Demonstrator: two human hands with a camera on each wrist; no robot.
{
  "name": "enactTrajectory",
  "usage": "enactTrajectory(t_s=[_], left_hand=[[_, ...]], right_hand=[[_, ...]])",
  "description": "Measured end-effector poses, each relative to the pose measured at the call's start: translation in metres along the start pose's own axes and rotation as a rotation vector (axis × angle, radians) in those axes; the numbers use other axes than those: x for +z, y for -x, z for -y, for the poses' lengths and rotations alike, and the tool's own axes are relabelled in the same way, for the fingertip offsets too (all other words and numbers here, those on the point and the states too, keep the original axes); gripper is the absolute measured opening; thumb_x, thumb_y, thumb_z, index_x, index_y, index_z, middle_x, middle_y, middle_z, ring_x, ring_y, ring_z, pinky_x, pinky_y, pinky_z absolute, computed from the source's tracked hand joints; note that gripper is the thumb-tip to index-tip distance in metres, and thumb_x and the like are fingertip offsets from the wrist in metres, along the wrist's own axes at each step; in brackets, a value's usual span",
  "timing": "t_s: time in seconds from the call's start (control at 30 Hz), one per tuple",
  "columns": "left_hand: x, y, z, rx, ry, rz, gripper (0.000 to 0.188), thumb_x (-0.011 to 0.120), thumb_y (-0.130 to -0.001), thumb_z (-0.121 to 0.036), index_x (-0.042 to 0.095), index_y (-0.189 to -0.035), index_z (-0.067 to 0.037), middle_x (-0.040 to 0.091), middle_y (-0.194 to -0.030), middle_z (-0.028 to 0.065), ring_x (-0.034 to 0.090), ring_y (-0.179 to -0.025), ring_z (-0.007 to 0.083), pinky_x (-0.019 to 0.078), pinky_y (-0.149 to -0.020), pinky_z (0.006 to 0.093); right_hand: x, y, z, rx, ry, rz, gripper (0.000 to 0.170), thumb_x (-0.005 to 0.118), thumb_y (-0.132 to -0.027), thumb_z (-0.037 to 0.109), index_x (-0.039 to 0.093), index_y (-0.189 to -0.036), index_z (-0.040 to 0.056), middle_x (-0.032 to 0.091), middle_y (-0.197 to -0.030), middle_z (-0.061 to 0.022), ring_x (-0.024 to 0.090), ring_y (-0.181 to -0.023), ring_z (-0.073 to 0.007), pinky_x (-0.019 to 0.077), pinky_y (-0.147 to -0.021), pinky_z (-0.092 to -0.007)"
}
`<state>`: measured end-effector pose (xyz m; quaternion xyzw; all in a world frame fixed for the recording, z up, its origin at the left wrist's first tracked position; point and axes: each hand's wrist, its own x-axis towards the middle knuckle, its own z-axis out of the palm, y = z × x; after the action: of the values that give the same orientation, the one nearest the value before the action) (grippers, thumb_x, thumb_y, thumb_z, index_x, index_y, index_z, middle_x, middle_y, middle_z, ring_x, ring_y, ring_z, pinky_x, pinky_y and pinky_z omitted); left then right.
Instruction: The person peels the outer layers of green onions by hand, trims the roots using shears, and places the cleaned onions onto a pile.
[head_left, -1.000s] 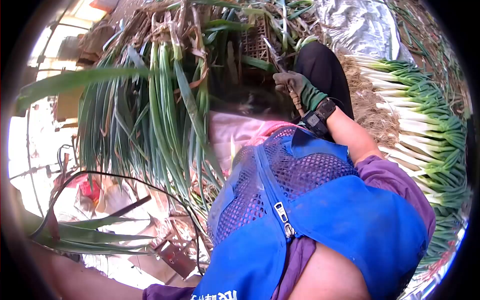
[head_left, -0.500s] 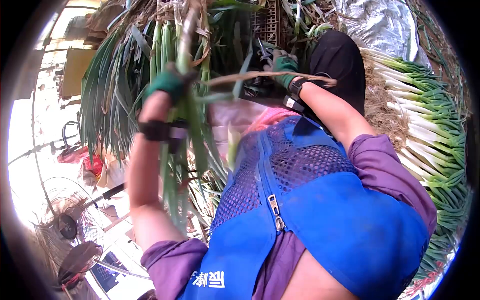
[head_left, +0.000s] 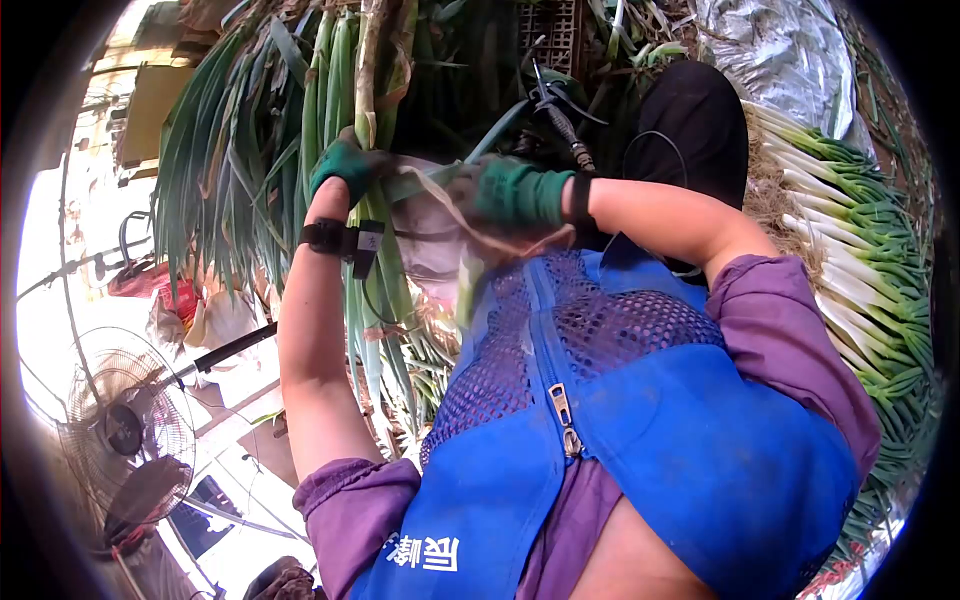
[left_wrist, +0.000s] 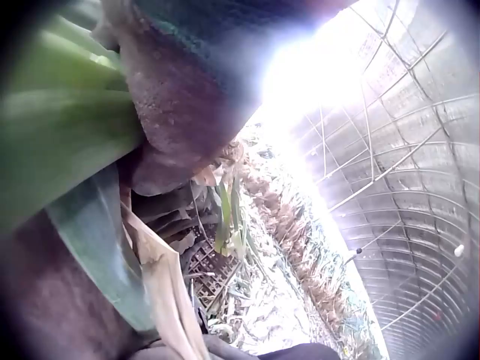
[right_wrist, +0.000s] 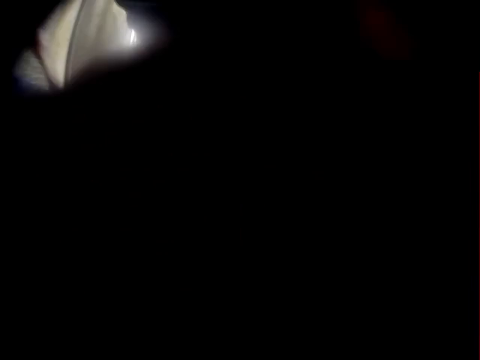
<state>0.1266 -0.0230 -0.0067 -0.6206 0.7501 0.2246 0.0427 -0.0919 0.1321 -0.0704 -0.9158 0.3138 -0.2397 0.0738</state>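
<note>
In the head view my left hand, in a green glove, grips a green onion whose stalk runs upward and whose leaves hang below the wrist. The left wrist view has the dark gloved fingers close up against broad green leaves. My right hand, gloved too and blurred by motion, holds leaves of that onion just right of the left hand. A dry, tan leaf curls beneath it. Beyond the right hand lies a slim-nosed tool with a ribbed handle. The right wrist view is almost wholly black.
Untrimmed green onions hang in a thick heap at left. Cleaned onions with white stems lie in a row at right, beside the bent knee. A plastic crate stands at the far side, and a fan at lower left.
The right hand has let go of the slim-nosed tool and moved left to the onion's leaves. The left hand has come up from the lower left, with the onion in its grip.
</note>
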Motion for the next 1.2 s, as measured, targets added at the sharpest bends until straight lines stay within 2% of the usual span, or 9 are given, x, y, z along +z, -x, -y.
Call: enactTrajectory(t_s=[0.1,0.13,0.27,0.5,0.67,0.83,0.9,1.07,1.2], left_hand=[[-0.006,-0.008,0.008,0.013,-0.070,-0.028,0.048,0.079,-0.070,-0.022,0.064,-0.110,-0.001,0.071,-0.089,0.0111,0.068,-0.077,0.0191,0.0546,-0.072,0.0332],[-0.011,-0.009,0.011,0.005,0.043,0.003,0.046,0.079,-0.070,-0.022,0.064,-0.109,-0.001,0.071,-0.088,0.0102,0.068,-0.076,0.0184,0.0544,-0.071,0.0326],[-0.024,-0.001,0.012,-0.037,0.301,0.081,0.043,0.077,-0.071,-0.021,0.065,-0.106,0.001,0.069,-0.083,0.0073,0.065,-0.071,0.0155,0.0535,-0.066,0.0302],[-0.044,-0.014,0.004,-0.036,0.253,0.110,0.045,0.077,-0.068,-0.024,0.069,-0.104,0.001,0.071,-0.084,0.0087,0.067,-0.073,0.0192,0.0548,-0.070,0.0332],[-0.050,-0.027,0.011,-0.037,0.173,0.067,0.046,0.076,-0.068,-0.028,0.069,-0.101,0.004,0.071,-0.084,0.0095,0.067,-0.073,0.0191,0.0547,-0.069,0.0334],[-0.051,-0.011,0.001,-0.045,0.310,0.080,0.046,0.076,-0.069,-0.028,0.070,-0.101,0.003,0.070,-0.083,0.0082,0.066,-0.073,0.0175,0.0537,-0.069,0.0328],[-0.052,-0.008,-0.003,-0.035,0.309,0.055,0.046,0.077,-0.070,-0.029,0.070,-0.102,0.003,0.070,-0.082,0.0077,0.065,-0.072,0.0169,0.0533,-0.068,0.0319],[-0.050,-0.009,-0.010,0.001,0.385,0.097,0.042,0.078,-0.072,-0.027,0.069,-0.101,0.002,0.069,-0.084,0.0064,0.063,-0.071,0.0154,0.0519,-0.066,0.0299],[-0.056,-0.015,-0.007,-0.034,0.229,0.078,0.048,0.078,-0.070,-0.030,0.070,-0.105,0.002,0.071,-0.087,0.0087,0.067,-0.077,0.0190,0.0539,-0.071,0.0329]], right_hand=[[0.009,-0.029,-0.040,0.435,-0.099,0.150,0.025,0.065,-0.083,0.025,0.068,-0.100,0.0062,0.067,-0.088,-0.0184,0.068,-0.085,-0.0325,0.0549,-0.069,-0.0412],[0.044,-0.010,-0.068,0.436,-0.014,-0.467,0.021,0.065,-0.085,0.024,0.069,-0.096,0.0061,0.068,-0.081,-0.0195,0.069,-0.078,-0.0351,0.0550,-0.063,-0.0440],[0.046,0.044,-0.139,1.232,-0.163,-0.637,0.016,0.062,-0.087,0.018,0.069,-0.095,0.0047,0.069,-0.078,-0.0215,0.069,-0.073,-0.0371,0.0562,-0.067,-0.0414],[-0.024,0.016,-0.017,0.010,-0.192,-0.103,0.030,0.072,-0.081,0.035,0.071,-0.098,0.0105,0.064,-0.126,-0.0136,0.062,-0.111,-0.0306,0.0499,-0.095,-0.0466],[-0.016,-0.017,0.005,-0.240,0.082,-0.293,0.027,0.070,-0.081,0.035,0.074,-0.105,0.0245,0.068,-0.117,-0.0036,0.060,-0.116,-0.0278,0.0459,-0.099,-0.0444],[0.003,-0.066,-0.086,0.490,-0.012,-0.224,0.022,0.066,-0.085,0.025,0.076,-0.102,0.0146,0.074,-0.102,-0.0093,0.070,-0.101,-0.0308,0.0544,-0.088,-0.0396],[0.015,-0.053,-0.114,0.978,-0.738,-0.607,0.025,0.064,-0.087,0.027,0.075,-0.100,0.0092,0.073,-0.095,-0.0171,0.070,-0.086,-0.0361,0.0565,-0.082,-0.0416],[0.063,0.008,-0.162,1.299,-0.256,-0.270,0.037,0.056,-0.092,0.039,0.075,-0.105,0.0090,0.070,-0.105,-0.0235,0.069,-0.099,-0.0369,0.0558,-0.086,-0.0423],[0.150,0.060,-0.195,0.929,0.158,0.281,0.027,0.054,-0.092,0.022,0.075,-0.107,0.0147,0.073,-0.101,-0.0162,0.072,-0.091,-0.0350,0.0581,-0.078,-0.0439]])
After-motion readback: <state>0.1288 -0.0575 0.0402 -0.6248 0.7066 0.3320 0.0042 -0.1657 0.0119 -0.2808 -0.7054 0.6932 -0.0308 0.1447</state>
